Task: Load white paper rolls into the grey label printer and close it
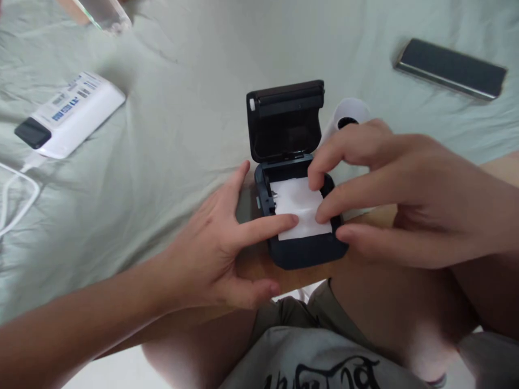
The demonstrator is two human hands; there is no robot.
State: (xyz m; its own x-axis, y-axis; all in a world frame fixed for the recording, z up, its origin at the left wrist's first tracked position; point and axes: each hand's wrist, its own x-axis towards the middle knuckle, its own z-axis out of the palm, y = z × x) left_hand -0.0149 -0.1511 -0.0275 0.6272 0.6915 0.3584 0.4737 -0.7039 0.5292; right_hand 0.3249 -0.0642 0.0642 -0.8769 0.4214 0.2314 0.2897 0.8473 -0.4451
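A small dark-blue thermal printer (pixel 308 253) stands in front of me near the wooden edge, its black lid (pixel 286 127) swung up. White paper (pixel 302 197) lies in its compartment. My left hand (pixel 219 232) is open, fingers spread, with the index fingertip pressing on the paper and the thumb apart from the printer. My right hand (pixel 405 189) is also open. Two of its fingers reach onto the paper's right side, while the thumb touches the printer's right front corner. Behind that hand, a white paper roll (pixel 354 108) with a dark core is partly hidden.
A white device (pixel 85 121) with a printed label and a white cable (pixel 34 186) lies on the left of the pale green cloth (pixel 182 81). At the upper right rests a dark phone-like slab (pixel 450 70). A clear block (pixel 107 16) is cut off at the top left.
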